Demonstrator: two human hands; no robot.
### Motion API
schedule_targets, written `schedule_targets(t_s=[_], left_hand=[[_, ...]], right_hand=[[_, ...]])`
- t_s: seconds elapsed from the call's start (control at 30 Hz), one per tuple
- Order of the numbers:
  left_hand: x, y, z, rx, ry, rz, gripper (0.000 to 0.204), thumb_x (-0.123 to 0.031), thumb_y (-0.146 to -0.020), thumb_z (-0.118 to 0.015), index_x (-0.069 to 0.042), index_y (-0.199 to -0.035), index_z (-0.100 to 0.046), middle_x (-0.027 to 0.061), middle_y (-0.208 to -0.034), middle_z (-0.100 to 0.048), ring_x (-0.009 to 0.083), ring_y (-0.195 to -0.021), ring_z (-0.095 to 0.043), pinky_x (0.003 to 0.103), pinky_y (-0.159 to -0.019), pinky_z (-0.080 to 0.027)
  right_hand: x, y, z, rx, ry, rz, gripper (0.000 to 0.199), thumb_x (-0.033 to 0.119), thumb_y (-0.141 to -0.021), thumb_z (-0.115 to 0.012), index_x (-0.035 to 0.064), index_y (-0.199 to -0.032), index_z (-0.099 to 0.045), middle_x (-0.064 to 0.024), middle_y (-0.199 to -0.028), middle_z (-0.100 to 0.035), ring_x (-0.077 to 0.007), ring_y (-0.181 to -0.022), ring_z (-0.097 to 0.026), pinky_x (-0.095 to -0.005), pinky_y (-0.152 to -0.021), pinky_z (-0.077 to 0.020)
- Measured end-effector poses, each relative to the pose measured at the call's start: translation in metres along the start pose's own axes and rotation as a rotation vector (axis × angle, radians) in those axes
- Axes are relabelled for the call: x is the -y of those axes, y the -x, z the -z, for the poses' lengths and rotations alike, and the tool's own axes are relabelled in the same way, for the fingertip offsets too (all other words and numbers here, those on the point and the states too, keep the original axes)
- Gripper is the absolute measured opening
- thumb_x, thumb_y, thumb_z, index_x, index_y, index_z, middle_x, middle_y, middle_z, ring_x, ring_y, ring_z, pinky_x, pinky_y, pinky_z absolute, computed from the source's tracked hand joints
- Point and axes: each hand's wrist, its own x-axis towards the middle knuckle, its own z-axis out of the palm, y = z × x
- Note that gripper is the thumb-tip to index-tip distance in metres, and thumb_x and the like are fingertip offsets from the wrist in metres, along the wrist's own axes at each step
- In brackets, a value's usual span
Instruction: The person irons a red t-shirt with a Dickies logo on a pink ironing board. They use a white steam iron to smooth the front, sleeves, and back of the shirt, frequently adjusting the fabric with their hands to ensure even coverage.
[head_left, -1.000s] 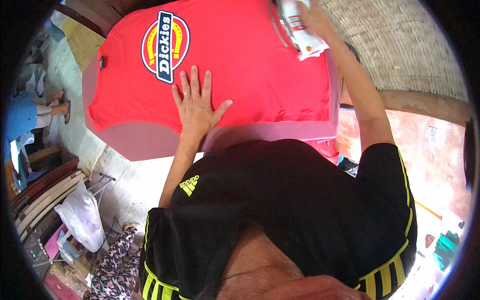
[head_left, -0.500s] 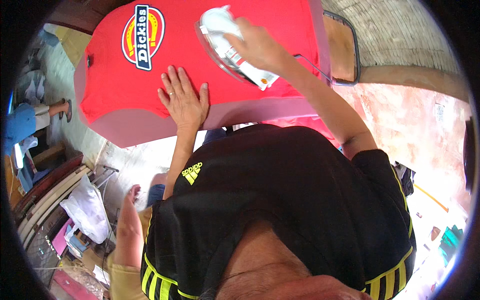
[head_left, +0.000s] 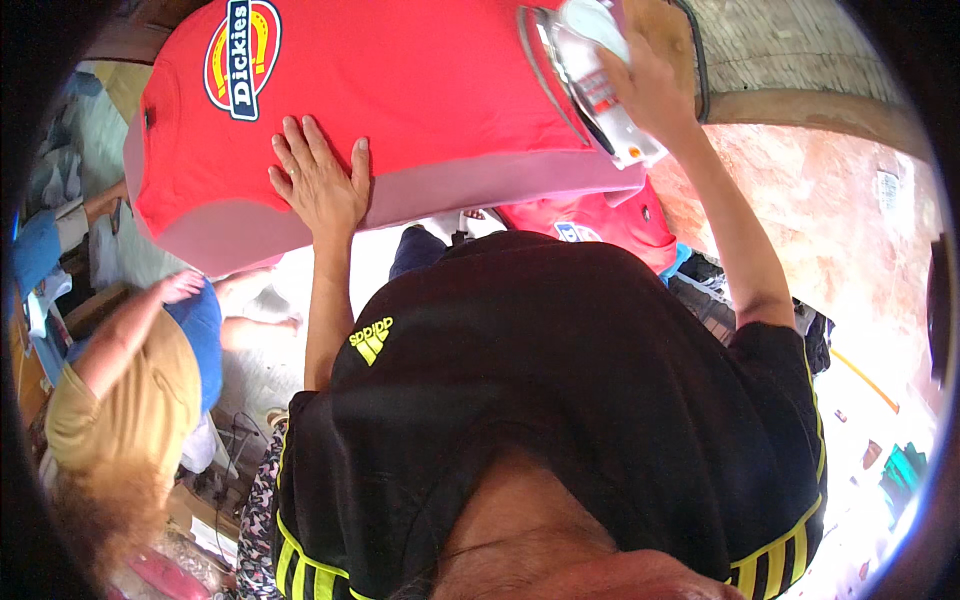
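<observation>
A red T-shirt [head_left: 420, 80] with a round printed badge lies spread over a mauve-covered ironing board [head_left: 480, 180]. My left hand [head_left: 325, 185] rests flat on the shirt near its lower edge, fingers stretched out, below and right of the badge. At the right end of the board, my right hand [head_left: 650, 85] is closed round the handle of a white clothes iron [head_left: 600, 100]. The iron sits on the right end of the shirt, its rear over the board's near right corner. Its soleplate is hidden from above.
Below the board hangs or lies another red printed garment [head_left: 620, 225]. A person in a tan shirt [head_left: 150, 390] is close on my left, and another person's blue clothing [head_left: 40, 245] shows farther left. A rough wall [head_left: 790, 210] stands to the right.
The iron has slid right across the shirt to the board's right end with my right hand on it. On my left, the person in tan has come further into view.
</observation>
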Motion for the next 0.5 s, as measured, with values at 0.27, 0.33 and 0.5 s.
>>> schedule_targets(t_s=[0.27, 0.33, 0.5], left_hand=[[0.001, 0.002, -0.006, -0.040, 0.009, 0.073, 0.080, -0.057, -0.095, -0.046, -0.001, -0.150, -0.037, 0.0236, -0.159, -0.027, 0.0449, -0.147, -0.023, 0.063, -0.115, -0.016], [0.006, 0.004, -0.007, -0.068, -0.024, 0.089, 0.077, -0.054, -0.095, -0.047, 0.000, -0.149, -0.038, 0.0248, -0.158, -0.027, 0.0461, -0.146, -0.022, 0.062, -0.115, -0.016], [0.010, 0.016, -0.001, -0.072, 0.002, 0.147, 0.075, -0.052, -0.096, -0.048, 0.001, -0.148, -0.039, 0.0244, -0.158, -0.028, 0.0453, -0.146, -0.023, 0.060, -0.116, -0.017]], right_hand=[[0.030, 0.003, 0.006, 0.131, -0.135, -0.007, 0.041, 0.040, -0.098, -0.057, 0.0002, -0.110, -0.052, -0.0295, -0.085, -0.066, -0.0461, -0.083, -0.067, -0.0512, -0.072, -0.0515], [0.066, -0.008, -0.007, 0.196, -0.256, 0.015, 0.036, 0.037, -0.099, -0.057, 0.0022, -0.107, -0.053, -0.0225, -0.080, -0.064, -0.0333, -0.077, -0.067, -0.0436, -0.069, -0.0506], [0.151, -0.035, -0.048, 0.247, -0.428, 0.281, 0.035, 0.034, -0.100, -0.057, -0.0004, -0.104, -0.053, -0.0215, -0.078, -0.064, -0.0298, -0.073, -0.068, -0.0405, -0.066, -0.0498]])
